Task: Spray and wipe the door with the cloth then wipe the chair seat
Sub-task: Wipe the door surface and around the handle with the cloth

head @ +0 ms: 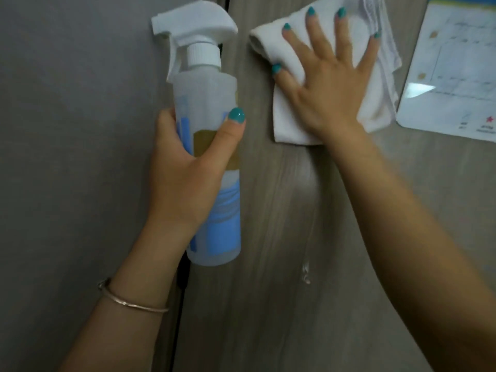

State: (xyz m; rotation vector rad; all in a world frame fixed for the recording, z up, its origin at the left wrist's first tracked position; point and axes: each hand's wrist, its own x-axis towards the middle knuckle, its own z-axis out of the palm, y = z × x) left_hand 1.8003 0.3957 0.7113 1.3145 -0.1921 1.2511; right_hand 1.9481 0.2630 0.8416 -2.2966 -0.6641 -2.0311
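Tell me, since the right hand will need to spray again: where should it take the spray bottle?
Probably around the spray bottle's narrow neck under the white trigger head, coming from the right; the left hand already wraps the mid-body, and the nozzle points left.

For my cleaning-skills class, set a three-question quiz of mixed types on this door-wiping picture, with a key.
1. True or false: the right hand presses the white cloth flat against the door with spread fingers.
2. Multiple choice: the left hand grips the spray bottle by A) its trigger, B) its body, C) its base.
3. Fill in: below the cloth, a streak of liquid runs ____ the door.

Key: 1 true; 2 B; 3 down.
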